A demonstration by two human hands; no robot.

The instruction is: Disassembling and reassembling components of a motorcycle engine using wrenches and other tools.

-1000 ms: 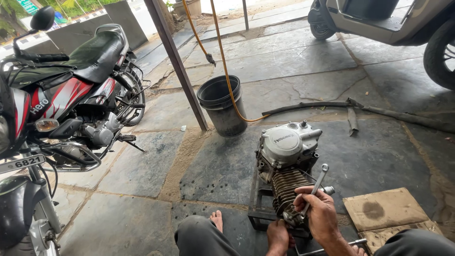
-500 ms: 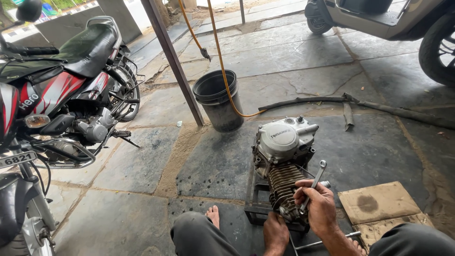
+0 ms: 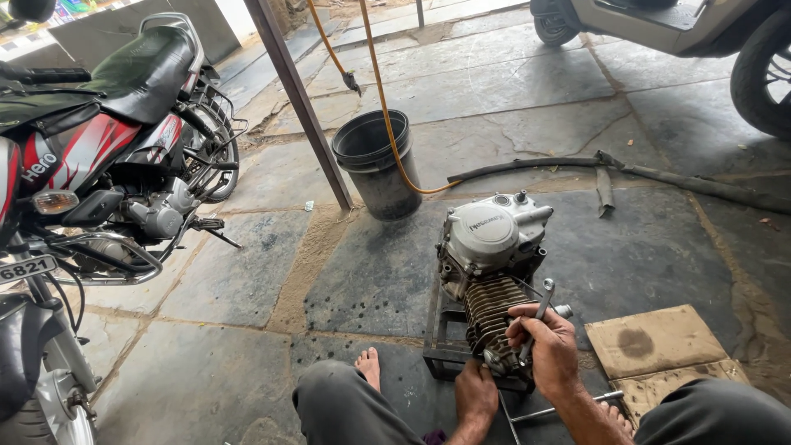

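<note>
We are sitting low on the stone floor (image 3: 247,272), knees apart, so the motorcycle engine (image 3: 493,264) is standing right between our legs on its dark metal stand (image 3: 445,346), finned cylinder pointing toward us and the silver side cover facing up and away. Our right hand (image 3: 548,346) is wrapping its fingers tight around the shaft of a ring spanner (image 3: 537,317), the ring end poking up above the knuckles, and the hand is sitting against the near end of the cylinder, where the fastener itself is hidden from us. Our left hand (image 3: 476,394) is pressing against the near end of the engine just above the stand's bottom edge, seemingly bracing things so nothing shifts under the spanner; whether it is pinching anything we cannot tell. A flat piece of cardboard (image 3: 655,342) is lying just beside our right knee. Beyond the engine a black bucket (image 3: 379,165) is standing by a slanted steel post (image 3: 301,103), an orange hose (image 3: 387,124) trailing over it. A red and black motorcycle (image 3: 99,181) is parked well off to our left.
</note>
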